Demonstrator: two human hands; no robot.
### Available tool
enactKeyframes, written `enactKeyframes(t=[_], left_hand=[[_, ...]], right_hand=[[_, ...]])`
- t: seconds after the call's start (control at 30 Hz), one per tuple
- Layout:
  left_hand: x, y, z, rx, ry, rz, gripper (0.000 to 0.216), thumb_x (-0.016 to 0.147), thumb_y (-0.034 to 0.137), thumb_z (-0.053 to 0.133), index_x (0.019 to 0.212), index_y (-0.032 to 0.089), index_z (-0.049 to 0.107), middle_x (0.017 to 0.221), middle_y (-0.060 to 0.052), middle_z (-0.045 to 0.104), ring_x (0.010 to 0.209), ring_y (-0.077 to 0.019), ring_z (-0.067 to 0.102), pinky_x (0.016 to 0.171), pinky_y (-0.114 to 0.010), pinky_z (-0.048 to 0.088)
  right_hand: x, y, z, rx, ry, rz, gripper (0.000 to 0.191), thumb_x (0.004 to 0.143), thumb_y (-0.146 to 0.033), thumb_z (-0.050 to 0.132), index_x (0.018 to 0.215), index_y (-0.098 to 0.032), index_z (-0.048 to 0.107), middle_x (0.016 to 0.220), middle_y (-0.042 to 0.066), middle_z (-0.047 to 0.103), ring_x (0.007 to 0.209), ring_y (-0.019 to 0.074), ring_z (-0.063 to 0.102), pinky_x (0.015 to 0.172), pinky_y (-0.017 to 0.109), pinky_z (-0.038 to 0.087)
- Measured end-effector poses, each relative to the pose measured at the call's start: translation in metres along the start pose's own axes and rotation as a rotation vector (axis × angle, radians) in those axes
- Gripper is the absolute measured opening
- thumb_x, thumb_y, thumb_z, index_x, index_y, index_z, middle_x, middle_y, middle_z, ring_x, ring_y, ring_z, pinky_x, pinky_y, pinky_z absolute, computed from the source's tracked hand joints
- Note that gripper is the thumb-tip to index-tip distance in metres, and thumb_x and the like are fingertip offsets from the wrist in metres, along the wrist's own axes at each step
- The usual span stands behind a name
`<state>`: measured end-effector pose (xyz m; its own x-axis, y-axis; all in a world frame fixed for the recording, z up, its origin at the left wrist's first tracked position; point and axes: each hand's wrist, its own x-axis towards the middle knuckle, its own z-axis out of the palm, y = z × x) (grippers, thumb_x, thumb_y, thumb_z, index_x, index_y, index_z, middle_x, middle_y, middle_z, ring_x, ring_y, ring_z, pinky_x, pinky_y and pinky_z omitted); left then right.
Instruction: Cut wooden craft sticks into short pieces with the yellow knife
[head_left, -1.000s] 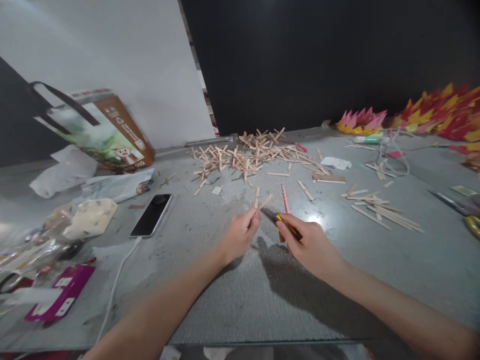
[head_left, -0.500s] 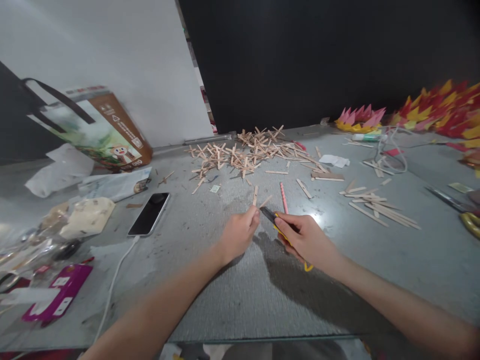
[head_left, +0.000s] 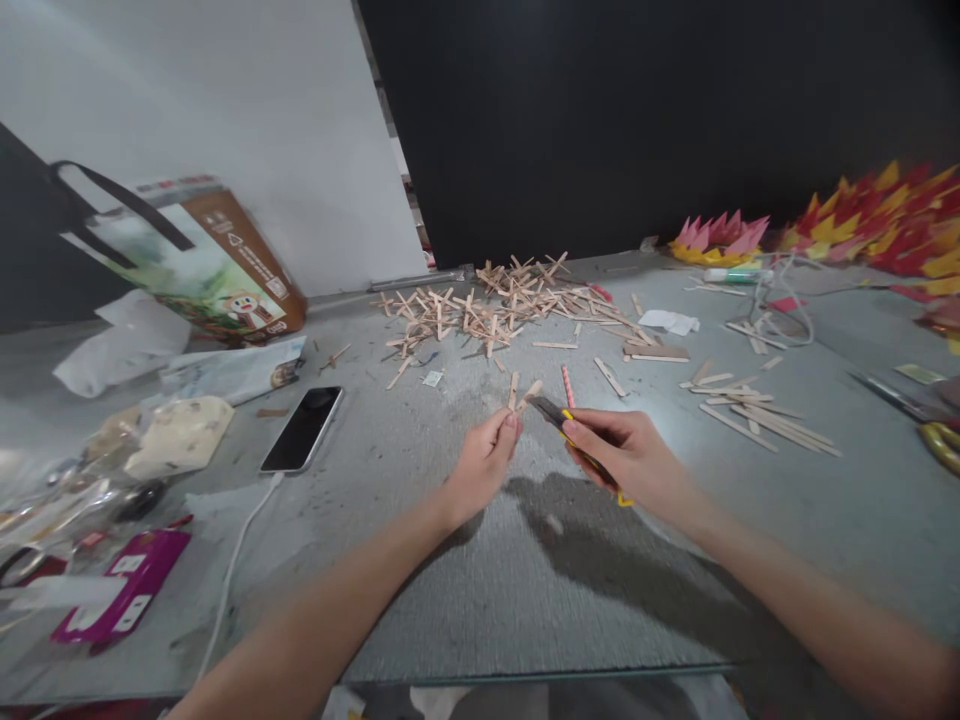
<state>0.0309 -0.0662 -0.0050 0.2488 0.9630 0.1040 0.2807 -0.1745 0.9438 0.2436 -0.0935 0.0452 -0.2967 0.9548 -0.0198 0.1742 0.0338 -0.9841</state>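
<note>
My left hand [head_left: 486, 452] is closed in a pinch around two wooden craft sticks [head_left: 529, 392], which stick out above the fingertips at angles to each other. My right hand [head_left: 619, 450] grips a black-and-yellow utility knife [head_left: 553, 412]. Its dark front end points up and left, touching or very near the right-hand stick; the exact contact is too small to tell. Just beyond the knife lies a pink striped stick [head_left: 568, 386], partly hidden behind it. A pile of crossed craft sticks [head_left: 487, 318] spreads over the grey table [head_left: 450, 620] further back.
Loose craft sticks [head_left: 757, 410] and scissors [head_left: 941, 445] lie to the right. On the left are a phone [head_left: 302, 430] with a white cable, a purple pack [head_left: 124, 585] and a shopping bag [head_left: 225, 260]. Red and yellow paper pieces [head_left: 870, 225] stand back right.
My right hand and the knife have shifted slightly right, and the right-hand stick shows more of its flat side. The left hand keeps its pinch, almost in place.
</note>
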Motion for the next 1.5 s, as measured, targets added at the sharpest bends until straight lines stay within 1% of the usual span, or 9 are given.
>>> enactKeyframes(t=[0.23, 0.3, 0.4, 0.57, 0.7, 0.83, 1.07, 1.3, 1.5], left_hand=[[-0.004, 0.014, -0.002, 0.040, 0.015, -0.004, 0.043, 0.104, 0.051, 0.040, 0.073, 0.021, 0.043, 0.063, 0.005, 0.036, 0.058, -0.0115, 0.033, 0.057, -0.026, 0.028], [-0.005, 0.016, -0.003, 0.046, -0.020, 0.000, 0.042, 0.102, 0.048, 0.043, 0.071, 0.021, 0.043, 0.063, 0.005, 0.035, 0.058, -0.0113, 0.031, 0.057, -0.027, 0.026], [-0.005, 0.017, -0.006, 0.059, -0.102, 0.042, 0.041, 0.100, 0.045, 0.045, 0.067, 0.020, 0.043, 0.062, 0.005, 0.035, 0.059, -0.0114, 0.031, 0.058, -0.027, 0.024], [-0.006, 0.020, -0.008, 0.042, -0.157, 0.058, 0.038, 0.098, 0.040, 0.045, 0.066, 0.019, 0.046, 0.061, 0.004, 0.037, 0.060, -0.0116, 0.033, 0.059, -0.027, 0.026], [-0.006, 0.022, -0.010, -0.024, -0.184, 0.047, 0.041, 0.097, 0.040, 0.047, 0.062, 0.020, 0.039, 0.060, 0.005, 0.033, 0.059, -0.0107, 0.029, 0.058, -0.027, 0.023], [-0.007, 0.018, -0.010, -0.093, -0.236, 0.032, 0.042, 0.096, 0.039, 0.051, 0.061, 0.020, 0.037, 0.059, 0.006, 0.030, 0.058, -0.0098, 0.026, 0.057, -0.028, 0.019], [-0.004, 0.008, -0.003, -0.429, -0.108, 0.033, 0.046, 0.097, 0.052, 0.060, 0.068, 0.019, 0.046, 0.059, 0.007, 0.034, 0.054, -0.0088, 0.030, 0.056, -0.026, 0.025], [-0.009, 0.012, 0.005, -0.362, -0.090, -0.041, 0.041, 0.093, 0.057, 0.067, 0.089, 0.017, 0.058, 0.066, 0.007, 0.039, 0.057, -0.0083, 0.033, 0.055, -0.024, 0.028], [-0.012, 0.012, 0.007, -0.346, -0.094, -0.043, 0.042, 0.093, 0.057, 0.067, 0.086, 0.016, 0.057, 0.065, 0.007, 0.040, 0.057, -0.0082, 0.033, 0.056, -0.024, 0.028]], right_hand=[[-0.002, 0.004, 0.004, -0.225, 0.133, -0.119, 0.041, 0.101, -0.054, 0.054, 0.079, -0.020, 0.060, 0.062, -0.005, 0.044, 0.054, 0.0108, 0.038, 0.052, 0.026, 0.029], [-0.002, 0.004, 0.003, -0.273, 0.223, -0.135, 0.035, 0.100, -0.052, 0.056, 0.094, -0.019, 0.066, 0.068, -0.004, 0.050, 0.059, 0.0126, 0.043, 0.055, 0.026, 0.033], [0.001, 0.007, 0.001, -0.303, 0.303, -0.115, 0.036, 0.098, -0.051, 0.059, 0.114, -0.020, 0.067, 0.075, -0.002, 0.059, 0.066, 0.0151, 0.050, 0.059, 0.026, 0.037], [0.004, 0.014, 0.001, -0.238, 0.255, -0.096, 0.033, 0.097, -0.052, 0.061, 0.096, -0.020, 0.067, 0.071, -0.004, 0.054, 0.062, 0.0135, 0.046, 0.059, 0.026, 0.036], [0.003, 0.013, 0.002, -0.150, 0.277, -0.074, 0.036, 0.096, -0.056, 0.062, 0.094, -0.020, 0.065, 0.061, -0.007, 0.044, 0.052, 0.0113, 0.037, 0.052, 0.025, 0.030], [0.003, 0.012, 0.002, -0.129, 0.246, -0.053, 0.037, 0.094, -0.056, 0.065, 0.094, -0.019, 0.065, 0.058, -0.007, 0.045, 0.049, 0.0107, 0.036, 0.049, 0.025, 0.028], [0.002, 0.013, 0.007, -0.160, 0.182, -0.007, 0.037, 0.096, -0.055, 0.061, 0.086, -0.020, 0.062, 0.051, -0.008, 0.043, 0.045, 0.0099, 0.036, 0.048, 0.025, 0.029], [-0.003, 0.014, 0.015, -0.135, 0.173, 0.009, 0.038, 0.099, -0.055, 0.057, 0.083, -0.021, 0.056, 0.052, -0.008, 0.044, 0.045, 0.0096, 0.037, 0.048, 0.024, 0.030], [-0.004, 0.015, 0.014, -0.134, 0.168, 0.001, 0.037, 0.099, -0.055, 0.056, 0.084, -0.021, 0.057, 0.054, -0.008, 0.043, 0.047, 0.0100, 0.036, 0.049, 0.025, 0.030]])
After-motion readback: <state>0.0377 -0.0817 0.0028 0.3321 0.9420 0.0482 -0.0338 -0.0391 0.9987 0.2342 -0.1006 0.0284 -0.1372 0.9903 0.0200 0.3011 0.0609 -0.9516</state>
